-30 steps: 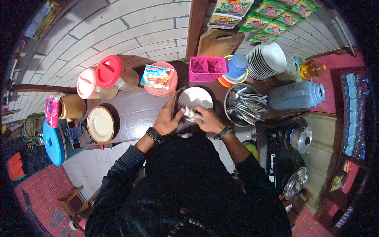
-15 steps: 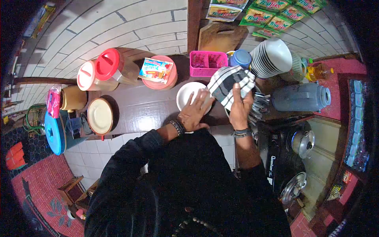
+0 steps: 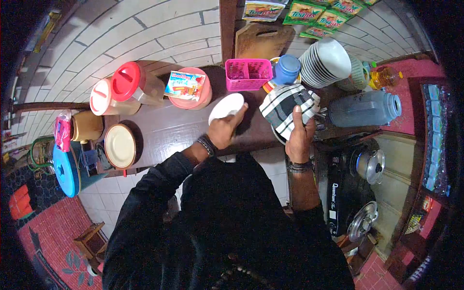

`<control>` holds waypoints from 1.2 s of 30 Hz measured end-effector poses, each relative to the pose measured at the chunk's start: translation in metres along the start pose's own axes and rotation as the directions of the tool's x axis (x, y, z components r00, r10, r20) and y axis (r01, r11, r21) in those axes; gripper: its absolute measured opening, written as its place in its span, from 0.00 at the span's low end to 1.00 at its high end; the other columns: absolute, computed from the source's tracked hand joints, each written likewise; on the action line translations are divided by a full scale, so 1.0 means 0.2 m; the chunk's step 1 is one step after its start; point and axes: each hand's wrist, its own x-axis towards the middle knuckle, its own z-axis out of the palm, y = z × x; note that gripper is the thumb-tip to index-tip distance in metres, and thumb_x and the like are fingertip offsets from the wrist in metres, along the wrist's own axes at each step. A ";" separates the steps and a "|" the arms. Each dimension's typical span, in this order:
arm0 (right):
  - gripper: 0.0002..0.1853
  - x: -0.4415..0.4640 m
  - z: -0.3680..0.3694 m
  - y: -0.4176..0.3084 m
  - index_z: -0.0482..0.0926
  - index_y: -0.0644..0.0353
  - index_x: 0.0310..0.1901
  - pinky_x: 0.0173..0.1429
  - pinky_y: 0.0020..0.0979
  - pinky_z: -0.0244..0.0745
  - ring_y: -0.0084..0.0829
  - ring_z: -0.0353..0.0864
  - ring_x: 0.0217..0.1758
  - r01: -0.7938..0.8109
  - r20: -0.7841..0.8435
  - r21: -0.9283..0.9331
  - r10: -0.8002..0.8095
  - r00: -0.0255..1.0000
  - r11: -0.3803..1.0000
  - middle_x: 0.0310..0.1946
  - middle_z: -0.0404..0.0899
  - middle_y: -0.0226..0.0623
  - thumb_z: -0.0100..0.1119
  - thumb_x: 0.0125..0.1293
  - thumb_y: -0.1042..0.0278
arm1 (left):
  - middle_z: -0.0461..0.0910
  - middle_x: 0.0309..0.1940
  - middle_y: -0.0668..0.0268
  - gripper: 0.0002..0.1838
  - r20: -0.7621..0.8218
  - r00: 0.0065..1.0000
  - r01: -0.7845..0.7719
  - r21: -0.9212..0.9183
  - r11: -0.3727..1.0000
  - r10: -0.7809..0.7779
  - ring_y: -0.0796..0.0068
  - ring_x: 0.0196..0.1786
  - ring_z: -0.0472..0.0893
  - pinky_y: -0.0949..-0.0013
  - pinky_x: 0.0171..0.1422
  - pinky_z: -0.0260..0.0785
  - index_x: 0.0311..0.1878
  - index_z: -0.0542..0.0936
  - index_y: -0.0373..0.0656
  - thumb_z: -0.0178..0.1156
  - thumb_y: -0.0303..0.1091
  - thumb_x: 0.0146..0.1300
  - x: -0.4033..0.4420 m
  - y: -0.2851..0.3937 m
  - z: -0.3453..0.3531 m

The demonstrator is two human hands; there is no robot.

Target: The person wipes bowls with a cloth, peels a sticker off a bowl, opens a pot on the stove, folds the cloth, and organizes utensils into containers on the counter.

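Note:
My left hand is closed on the near rim of a small white dish, which is tilted up off the dark wooden counter. To its right, my right hand grips a black-and-white checked cloth, thumb on top. A pale rim shows below the cloth; what it belongs to is mostly covered. Behind the cloth stand a blue-lidded jar and a pink plastic basket.
A stack of white bowls leans at the back right, near a blender jug. Red-lidded containers and a cream plate are on the left. A black stove with metal lids is at the lower right.
My left hand has gone from lying flat over the white dish to gripping its rim, tilting it and shifting it slightly left. The cloth in my right hand has lowered a little.

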 end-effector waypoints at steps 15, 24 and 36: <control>0.23 -0.08 0.20 -0.16 0.73 0.62 0.69 0.68 0.34 0.72 0.27 0.79 0.62 -0.217 0.353 0.341 0.090 0.931 0.915 0.62 0.80 0.32 0.52 0.82 0.55 | 0.87 0.54 0.60 0.17 -0.482 0.738 -0.182 -0.816 0.548 -0.472 0.81 0.52 0.83 0.76 0.59 0.73 0.63 0.81 0.33 0.49 0.29 0.81 0.07 0.35 -0.55; 0.26 -0.10 0.33 -0.18 0.72 0.65 0.70 0.74 0.36 0.68 0.31 0.76 0.68 -0.148 0.442 0.403 -0.050 0.896 0.903 0.65 0.78 0.38 0.49 0.83 0.51 | 0.87 0.54 0.59 0.17 -0.374 0.762 -0.241 -0.921 0.306 -0.529 0.78 0.53 0.84 0.72 0.61 0.75 0.63 0.81 0.31 0.51 0.29 0.80 0.06 0.34 -0.60; 0.24 -0.03 0.48 -0.39 0.79 0.62 0.63 0.57 0.32 0.74 0.25 0.79 0.51 0.117 0.514 -0.105 -0.047 0.857 0.988 0.49 0.84 0.32 0.54 0.80 0.50 | 0.86 0.52 0.61 0.17 -0.345 0.736 -0.182 -0.930 0.320 -0.583 0.78 0.51 0.83 0.72 0.59 0.74 0.62 0.81 0.33 0.50 0.32 0.81 0.16 0.43 -0.67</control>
